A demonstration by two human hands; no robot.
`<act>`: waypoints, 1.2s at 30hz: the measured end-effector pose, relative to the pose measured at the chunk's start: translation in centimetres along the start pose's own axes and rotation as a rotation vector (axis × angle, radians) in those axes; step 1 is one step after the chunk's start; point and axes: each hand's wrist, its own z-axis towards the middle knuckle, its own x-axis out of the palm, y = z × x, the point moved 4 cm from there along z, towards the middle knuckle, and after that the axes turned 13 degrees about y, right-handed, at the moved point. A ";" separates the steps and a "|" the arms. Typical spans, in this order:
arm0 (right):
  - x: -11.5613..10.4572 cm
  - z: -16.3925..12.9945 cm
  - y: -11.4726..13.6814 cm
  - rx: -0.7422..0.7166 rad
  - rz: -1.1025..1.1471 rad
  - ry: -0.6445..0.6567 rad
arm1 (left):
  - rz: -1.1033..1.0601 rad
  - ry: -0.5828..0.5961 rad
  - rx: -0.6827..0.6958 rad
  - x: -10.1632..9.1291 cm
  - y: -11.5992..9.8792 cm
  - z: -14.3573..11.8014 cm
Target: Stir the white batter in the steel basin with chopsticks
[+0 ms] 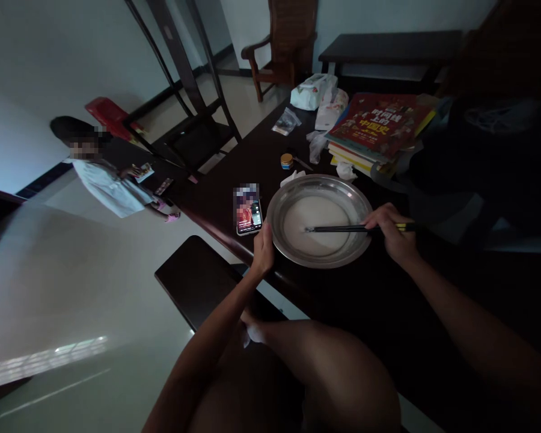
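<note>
A round metal basin (360,207) with a pale white mixture in it sits on the dark wooden table (342,288). My right hand (394,231) grips a pair of dark chopsticks (338,228) whose tips rest in the mixture. Against the basin's left rim, my left hand (264,249) holds it steady. A lit phone (247,210) lies flat just left of the basin.
A stack of books (376,129), plastic bags (313,90), a small jar (287,160) and crumpled tissue (293,177) lie behind the basin. A dark stool (193,279) stands below the table edge. Another person (108,180) sits on the floor at left, near a chair (189,120).
</note>
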 end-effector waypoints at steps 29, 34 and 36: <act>0.4 -0.8 0.4 0.045 0.031 -0.047 | 0.033 -0.002 0.010 -0.3 -0.7 -1.0; 0.2 -0.8 0.3 0.025 0.068 -0.091 | 0.046 0.005 0.017 -0.3 -0.8 -1.0; 0.5 -0.8 0.4 0.046 0.034 -0.024 | 0.049 0.006 0.015 -0.3 -0.7 -1.0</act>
